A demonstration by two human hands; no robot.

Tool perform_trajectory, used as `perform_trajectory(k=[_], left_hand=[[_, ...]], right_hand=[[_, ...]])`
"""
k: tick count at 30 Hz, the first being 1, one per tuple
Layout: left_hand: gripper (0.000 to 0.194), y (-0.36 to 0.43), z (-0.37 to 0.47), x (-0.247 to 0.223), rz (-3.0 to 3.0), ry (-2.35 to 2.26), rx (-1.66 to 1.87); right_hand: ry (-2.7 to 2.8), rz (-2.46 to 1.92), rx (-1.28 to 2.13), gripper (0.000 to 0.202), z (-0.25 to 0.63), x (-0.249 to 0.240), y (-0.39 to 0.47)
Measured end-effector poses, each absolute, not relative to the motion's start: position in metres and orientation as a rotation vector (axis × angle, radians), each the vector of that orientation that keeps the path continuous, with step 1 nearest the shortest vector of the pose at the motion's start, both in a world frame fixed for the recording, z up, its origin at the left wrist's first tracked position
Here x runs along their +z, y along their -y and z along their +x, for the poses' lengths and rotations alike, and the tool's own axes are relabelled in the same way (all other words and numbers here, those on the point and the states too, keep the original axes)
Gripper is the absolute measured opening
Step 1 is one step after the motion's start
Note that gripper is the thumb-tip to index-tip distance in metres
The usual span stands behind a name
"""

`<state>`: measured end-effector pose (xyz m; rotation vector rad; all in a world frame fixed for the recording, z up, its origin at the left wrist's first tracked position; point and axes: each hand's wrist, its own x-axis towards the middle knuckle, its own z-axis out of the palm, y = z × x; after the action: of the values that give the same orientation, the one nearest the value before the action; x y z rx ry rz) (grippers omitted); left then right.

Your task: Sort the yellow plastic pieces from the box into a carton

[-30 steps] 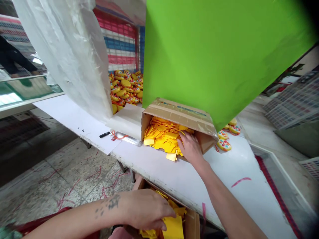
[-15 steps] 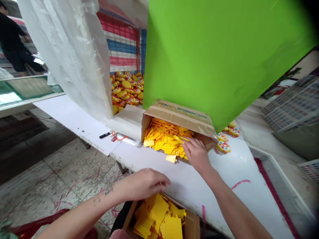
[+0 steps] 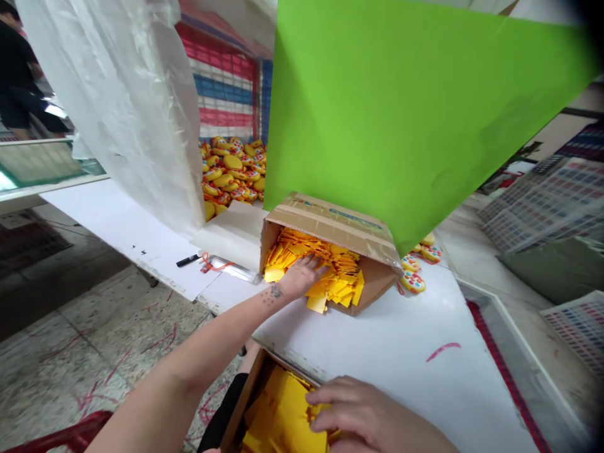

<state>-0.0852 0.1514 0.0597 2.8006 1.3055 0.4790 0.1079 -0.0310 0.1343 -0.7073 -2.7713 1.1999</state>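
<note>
My left hand reaches into a cardboard box lying on its side on the table. Its fingers are stretched over a heap of small flat yellow pieces, and I see nothing gripped in them. Nearer to me, my right hand hangs over a second open cardboard box below the table edge. The fingers there are curved and apart, close to larger flat yellow pieces in that box. Part of that box is hidden under the right hand.
A tall green panel stands behind the box. Round yellow printed items are heaped at the back left; several more lie right of the box. A black marker and clear tube lie left. A person stands far left.
My left hand has moved forward from the table edge into the tipped box. My right hand has come back from that box to above the lower box. The view has shifted slightly.
</note>
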Motion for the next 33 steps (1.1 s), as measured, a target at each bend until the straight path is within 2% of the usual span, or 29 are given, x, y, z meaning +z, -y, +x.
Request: perform_trajectory(k=[4, 7, 10, 15, 20, 23, 25, 29, 33], left_hand=[[0.04, -0.157, -0.086, 0.055, 2.61, -1.19, 0.702], [0.027, -0.157, -0.093, 0.055, 1.975, -1.095, 1.149], [0.017, -0.159, -0.098, 0.06, 1.436, -1.089, 1.395], [0.035, -0.156, -0.107, 0.067, 1.125, -1.104, 1.463], [0.036, -0.145, -0.112, 0.074, 0.926, -1.09, 1.473], [0.038, -0.125, -0.118, 0.085, 0.888, -1.037, 1.374], [0.037, -0.099, -0.124, 0.096, 0.963, -0.98, 1.184], [0.02, -0.026, -0.136, 0.121, 1.489, -0.882, 0.592], [0.025, 0.03, -0.137, 0.126, 2.074, -0.9, 0.086]], right_hand=[[2.617, -0.832, 1.141, 0.027, 0.12, 0.145, 0.022], [2.508, -0.837, 1.115, 0.026, 0.127, 0.14, 0.015], [2.393, -0.879, 1.13, 0.024, 0.129, 0.131, 0.003], [2.201, -1.081, 1.126, 0.026, 0.128, 0.108, -0.028], [2.188, -1.182, 0.919, 0.026, 0.119, 0.08, -0.062], [2.27, -1.219, 0.549, 0.027, 0.109, 0.07, -0.084], [2.293, -1.246, 0.353, 0.029, 0.1, 0.067, -0.101], [2.332, -1.271, 0.207, 0.039, 0.08, 0.065, -0.131], [2.374, -1.299, 0.129, 0.048, 0.06, 0.059, -0.15]])
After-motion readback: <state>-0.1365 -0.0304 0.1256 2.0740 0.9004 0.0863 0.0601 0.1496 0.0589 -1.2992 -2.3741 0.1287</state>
